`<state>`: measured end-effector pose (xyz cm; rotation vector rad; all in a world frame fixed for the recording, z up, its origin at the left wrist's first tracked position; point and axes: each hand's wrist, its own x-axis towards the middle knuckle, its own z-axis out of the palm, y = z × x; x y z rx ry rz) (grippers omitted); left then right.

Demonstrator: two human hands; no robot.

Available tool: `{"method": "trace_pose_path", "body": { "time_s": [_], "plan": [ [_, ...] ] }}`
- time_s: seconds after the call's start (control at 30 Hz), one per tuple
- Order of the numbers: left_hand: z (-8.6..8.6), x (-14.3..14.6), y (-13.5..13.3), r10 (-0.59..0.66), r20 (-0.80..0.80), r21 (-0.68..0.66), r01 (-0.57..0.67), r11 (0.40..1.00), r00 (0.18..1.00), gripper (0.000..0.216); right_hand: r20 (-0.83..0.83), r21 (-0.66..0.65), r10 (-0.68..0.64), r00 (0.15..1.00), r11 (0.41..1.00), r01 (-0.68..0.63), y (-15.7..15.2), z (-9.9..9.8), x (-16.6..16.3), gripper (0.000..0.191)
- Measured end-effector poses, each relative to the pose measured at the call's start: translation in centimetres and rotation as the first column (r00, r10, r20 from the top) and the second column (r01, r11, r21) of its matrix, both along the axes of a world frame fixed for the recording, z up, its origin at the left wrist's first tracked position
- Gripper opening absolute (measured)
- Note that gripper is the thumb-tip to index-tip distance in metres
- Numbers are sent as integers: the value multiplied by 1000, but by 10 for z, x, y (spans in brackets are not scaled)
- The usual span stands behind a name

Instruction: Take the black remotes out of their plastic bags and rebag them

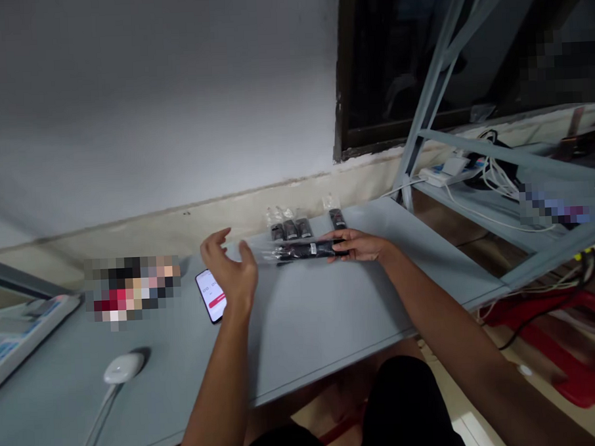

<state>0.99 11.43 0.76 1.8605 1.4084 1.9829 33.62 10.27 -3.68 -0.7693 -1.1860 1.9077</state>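
Note:
My right hand (360,244) grips one end of a long black item in a clear plastic bag (299,250), held level just above the grey table. A small white label shows on its side, but its kind is not clear. The loose clear end of the bag stretches left toward my left hand (233,268). That hand is raised with fingers curved and apart, holding nothing. Below it lies a phone (211,298) with a lit timer screen, partly hidden by the hand. Behind the held bag, similar bagged black items (290,228) sit in a row by the wall, with another (335,218) farther right.
A white rounded device (124,367) with a cable lies at the table's left front. A power strip (21,340) is at the far left. On the right, a metal shelf frame (521,154) carries cables and another power strip (446,172). A red stool (554,350) stands below.

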Motion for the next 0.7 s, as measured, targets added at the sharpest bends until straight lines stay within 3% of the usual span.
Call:
{"method": "trace_pose_path", "body": {
  "time_s": [0.07,0.13,0.2,0.27,0.4,0.53,0.7],
  "plan": [
    [-2,8,-7,-64,-353,90,102,991,933,49,19,4,16,1000,1000,-16,-1,1,-1,54],
    [-7,19,-13,-247,-640,-4,318,948,727,57,33,9,51,998,999,-52,-1,2,-5,55],
    [-14,30,-17,-365,-761,-152,399,904,536,55,47,12,91,995,996,-91,-2,2,-8,57],
    [-21,37,-18,-451,-781,-285,396,873,432,51,72,2,116,991,993,-116,-3,3,-8,58],
    [-26,33,-15,-513,-756,-407,323,855,407,50,166,-23,63,984,998,-60,-4,4,2,49],
    [-22,20,-11,-554,-704,-504,236,830,445,48,229,72,-186,955,982,174,-3,7,20,37],
    [-19,18,-14,-602,-644,-577,218,787,471,44,-24,228,-513,858,833,505,0,13,17,36]
  ]
}}
